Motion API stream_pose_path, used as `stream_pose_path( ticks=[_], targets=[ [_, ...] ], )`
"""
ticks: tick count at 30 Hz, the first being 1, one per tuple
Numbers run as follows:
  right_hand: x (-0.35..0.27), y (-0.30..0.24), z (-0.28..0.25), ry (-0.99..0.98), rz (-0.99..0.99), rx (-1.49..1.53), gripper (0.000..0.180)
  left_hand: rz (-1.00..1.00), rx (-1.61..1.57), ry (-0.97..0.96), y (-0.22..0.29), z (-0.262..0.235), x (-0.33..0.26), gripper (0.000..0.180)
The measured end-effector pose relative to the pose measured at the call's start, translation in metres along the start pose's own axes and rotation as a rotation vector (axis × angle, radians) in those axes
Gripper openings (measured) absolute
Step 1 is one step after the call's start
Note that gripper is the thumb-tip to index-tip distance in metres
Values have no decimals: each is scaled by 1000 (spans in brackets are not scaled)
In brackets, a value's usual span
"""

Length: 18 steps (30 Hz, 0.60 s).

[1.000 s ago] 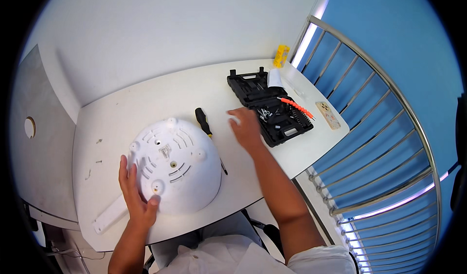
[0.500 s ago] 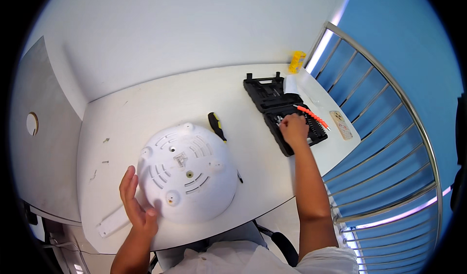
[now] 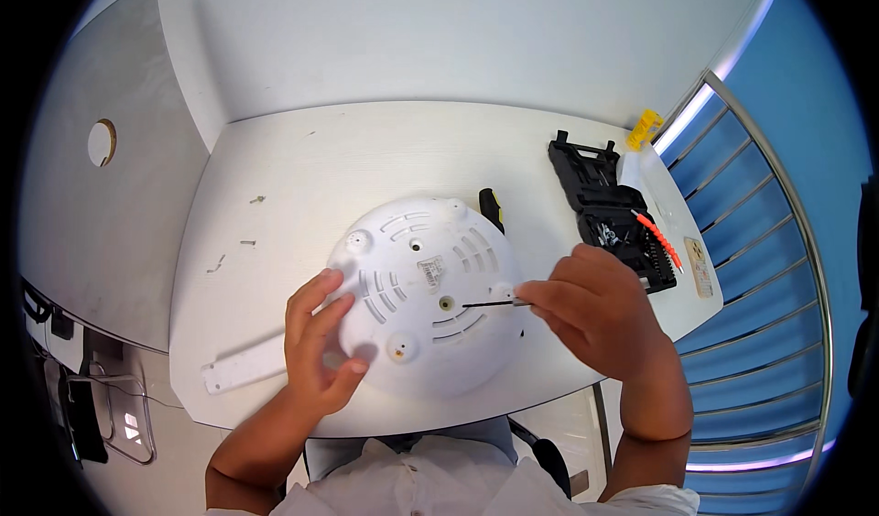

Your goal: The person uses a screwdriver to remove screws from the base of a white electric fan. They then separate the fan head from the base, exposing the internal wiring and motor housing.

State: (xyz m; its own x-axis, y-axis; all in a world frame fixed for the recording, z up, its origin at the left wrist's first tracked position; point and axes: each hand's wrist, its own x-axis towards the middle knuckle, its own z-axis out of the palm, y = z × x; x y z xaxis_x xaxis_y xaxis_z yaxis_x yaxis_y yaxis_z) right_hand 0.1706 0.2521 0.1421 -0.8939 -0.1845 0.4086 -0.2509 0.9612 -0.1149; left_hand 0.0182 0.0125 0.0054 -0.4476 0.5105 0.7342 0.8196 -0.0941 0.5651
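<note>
A white round plastic housing (image 3: 476, 360) lies on the table with its vent-slotted, footed underside up and recessed screw holes showing. My left hand (image 3: 316, 342) is at its left rim, fingers spread and holding nothing; whether they touch the rim I cannot tell. Above the right part of the housing, my right hand (image 3: 600, 310) pinches a long thin bit (image 3: 490, 304) with a dark shaft and a silvery end. The bit points left, its tip near the yellowish central hole. A black-and-yellow screwdriver handle (image 3: 492, 209) shows behind the housing.
An open black tool case (image 3: 595, 182) lies at the right, with an orange flexible shaft (image 3: 657, 241) on it. A yellow box (image 3: 645, 130) stands behind. At left are several loose screws (image 3: 248, 242) and a white strip (image 3: 245, 364). A metal railing (image 3: 778, 200) borders the right.
My right hand has moved left from the tool case to above the housing, now holding the thin bit. The view has shifted left; my left hand is still beside the housing.
</note>
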Motion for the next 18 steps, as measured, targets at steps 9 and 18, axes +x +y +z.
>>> stream_pose_path(
  ticks=[9,18],
  targets=[
    [14,-7,24,-37,-34,-62,25,4,21,-11,4,-1,3,45],
    [13,-9,34,-43,-8,-24,22,2,33,0,6,-4,4,44]
  ],
)
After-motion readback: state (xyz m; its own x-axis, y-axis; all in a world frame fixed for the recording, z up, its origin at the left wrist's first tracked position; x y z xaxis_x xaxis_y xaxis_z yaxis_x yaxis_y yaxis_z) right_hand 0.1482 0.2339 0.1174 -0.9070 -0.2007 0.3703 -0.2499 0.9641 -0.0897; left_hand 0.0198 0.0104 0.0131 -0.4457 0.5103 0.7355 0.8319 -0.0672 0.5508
